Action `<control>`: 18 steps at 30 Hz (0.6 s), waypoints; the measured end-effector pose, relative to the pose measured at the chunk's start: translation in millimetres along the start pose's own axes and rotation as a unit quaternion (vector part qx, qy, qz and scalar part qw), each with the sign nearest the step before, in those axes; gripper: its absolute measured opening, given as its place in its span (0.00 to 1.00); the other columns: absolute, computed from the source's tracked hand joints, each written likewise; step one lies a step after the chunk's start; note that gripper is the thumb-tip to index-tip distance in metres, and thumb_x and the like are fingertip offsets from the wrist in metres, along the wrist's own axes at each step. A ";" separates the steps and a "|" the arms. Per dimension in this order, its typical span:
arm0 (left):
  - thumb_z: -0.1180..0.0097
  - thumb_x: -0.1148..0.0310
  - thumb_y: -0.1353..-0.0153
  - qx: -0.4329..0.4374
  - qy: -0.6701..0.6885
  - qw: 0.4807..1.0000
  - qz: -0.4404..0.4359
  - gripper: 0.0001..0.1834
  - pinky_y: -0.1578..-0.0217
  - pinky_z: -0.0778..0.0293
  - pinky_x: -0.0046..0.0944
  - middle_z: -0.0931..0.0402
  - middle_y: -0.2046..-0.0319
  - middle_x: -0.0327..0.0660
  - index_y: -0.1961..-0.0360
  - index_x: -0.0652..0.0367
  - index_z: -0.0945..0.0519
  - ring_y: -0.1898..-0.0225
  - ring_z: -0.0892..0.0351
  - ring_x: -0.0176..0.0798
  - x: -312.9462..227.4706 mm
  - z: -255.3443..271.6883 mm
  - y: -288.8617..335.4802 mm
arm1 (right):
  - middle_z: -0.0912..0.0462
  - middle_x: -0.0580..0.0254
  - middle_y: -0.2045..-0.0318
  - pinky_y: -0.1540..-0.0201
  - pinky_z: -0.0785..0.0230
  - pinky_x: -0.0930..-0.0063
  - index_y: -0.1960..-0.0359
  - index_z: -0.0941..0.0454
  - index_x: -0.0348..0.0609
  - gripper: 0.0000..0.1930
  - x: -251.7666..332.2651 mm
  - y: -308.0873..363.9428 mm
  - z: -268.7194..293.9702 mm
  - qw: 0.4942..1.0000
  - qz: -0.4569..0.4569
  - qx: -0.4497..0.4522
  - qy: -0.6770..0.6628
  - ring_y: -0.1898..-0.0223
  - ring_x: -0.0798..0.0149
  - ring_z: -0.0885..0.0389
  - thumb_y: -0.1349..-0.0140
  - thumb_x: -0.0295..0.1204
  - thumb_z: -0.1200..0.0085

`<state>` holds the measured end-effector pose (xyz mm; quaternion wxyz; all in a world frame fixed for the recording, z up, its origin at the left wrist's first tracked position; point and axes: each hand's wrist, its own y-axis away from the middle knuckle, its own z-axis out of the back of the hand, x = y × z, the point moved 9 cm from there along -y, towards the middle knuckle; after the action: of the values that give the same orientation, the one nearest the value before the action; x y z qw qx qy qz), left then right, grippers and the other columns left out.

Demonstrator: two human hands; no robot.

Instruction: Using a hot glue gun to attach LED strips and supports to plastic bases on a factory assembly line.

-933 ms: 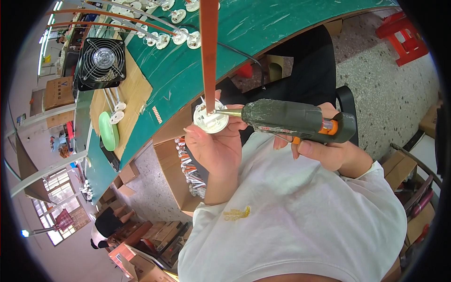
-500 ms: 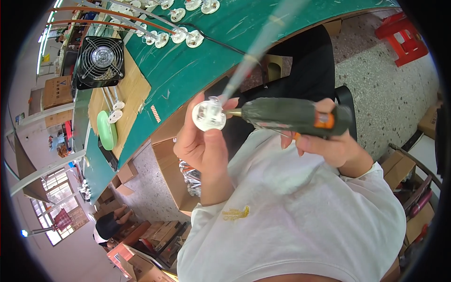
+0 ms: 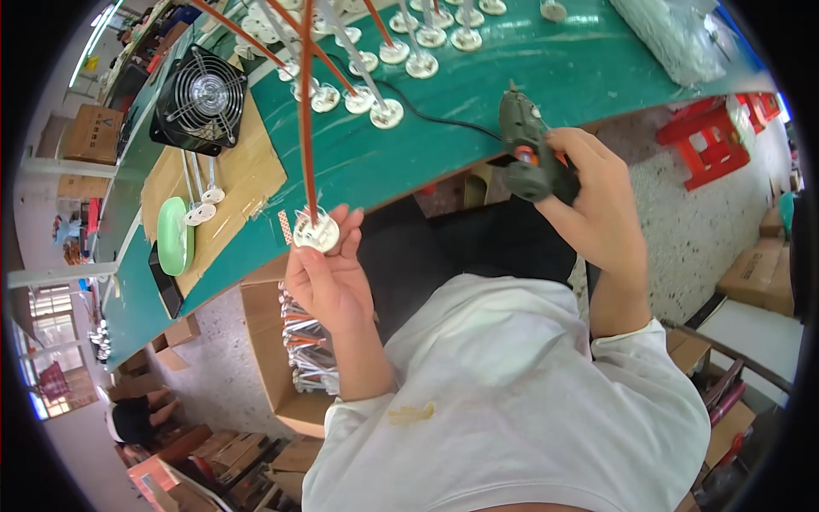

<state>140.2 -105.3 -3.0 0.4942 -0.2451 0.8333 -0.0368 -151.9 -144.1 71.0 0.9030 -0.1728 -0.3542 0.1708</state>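
Observation:
My left hand (image 3: 331,282) pinches a white round base (image 3: 316,234) between thumb and fingers, near the table's front edge. A long brown-orange stem (image 3: 309,128) rises from that base toward the top of the view. Small clear and metallic parts sit on the base's face, too small to make out. Off to the right, my right hand (image 3: 593,192) is closed around a dark green glue gun (image 3: 523,141) at the table's edge. Its nozzle points away from me, well apart from the base. The palm side of the right hand's grip is hidden.
Several white bases with stems (image 3: 386,113) stand across the green table (image 3: 358,162). At left are a black fan (image 3: 205,101), cardboard (image 3: 243,175), a green dish (image 3: 177,236) and a black phone-like slab (image 3: 166,290). A box of rods (image 3: 307,341) is below; red stools (image 3: 704,145) stand right.
My right hand has carried the glue gun from beside the base, up and away to the table's edge. My left hand moved left with the base; its stem looked pale before and brown-orange now.

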 end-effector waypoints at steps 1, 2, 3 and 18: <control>0.54 0.60 0.31 -0.005 -0.009 1.000 0.005 0.25 0.58 0.19 0.39 0.24 0.55 0.61 0.44 0.75 0.33 0.55 0.19 0.54 1.1 4.2 1.6 | 0.22 0.48 0.60 0.55 0.29 0.65 0.62 0.26 0.33 0.19 -7.2 -7.2 -5.6 1.000 -0.018 -0.011 0.001 0.61 0.47 0.22 0.60 0.22 0.41; 0.54 0.61 0.31 -0.009 -0.019 1.000 0.011 0.25 0.58 0.19 0.38 0.24 0.55 0.61 0.44 0.75 0.33 0.55 0.19 0.54 2.0 7.8 3.3 | 0.22 0.48 0.60 0.55 0.29 0.65 0.62 0.26 0.33 0.19 -8.5 -13.6 -11.0 1.000 -0.004 -0.013 0.009 0.61 0.47 0.22 0.60 0.22 0.41; 0.52 0.61 0.32 -0.019 -0.004 1.000 0.015 0.25 0.57 0.20 0.38 0.24 0.55 0.61 0.44 0.75 0.33 0.56 0.19 0.53 2.3 12.2 5.6 | 0.22 0.48 0.59 0.55 0.29 0.65 0.62 0.25 0.33 0.19 -15.9 -18.7 -13.9 0.998 -0.024 -0.029 0.047 0.60 0.47 0.22 0.59 0.23 0.40; 0.50 0.64 0.33 0.028 0.092 0.994 0.042 0.27 0.54 0.21 0.41 0.24 0.53 0.59 0.41 0.74 0.36 0.56 0.19 0.51 8.0 5.7 3.2 | 0.21 0.60 0.68 0.65 0.29 0.68 0.55 0.21 0.44 0.24 100.0 -37.5 -66.4 0.984 0.179 0.022 -0.007 0.67 0.59 0.23 0.57 0.29 0.31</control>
<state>140.7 -105.1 -13.3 0.4233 -0.1917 0.8833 -0.0618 -29.5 -146.7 99.5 0.8587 -0.2128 -0.3201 0.3389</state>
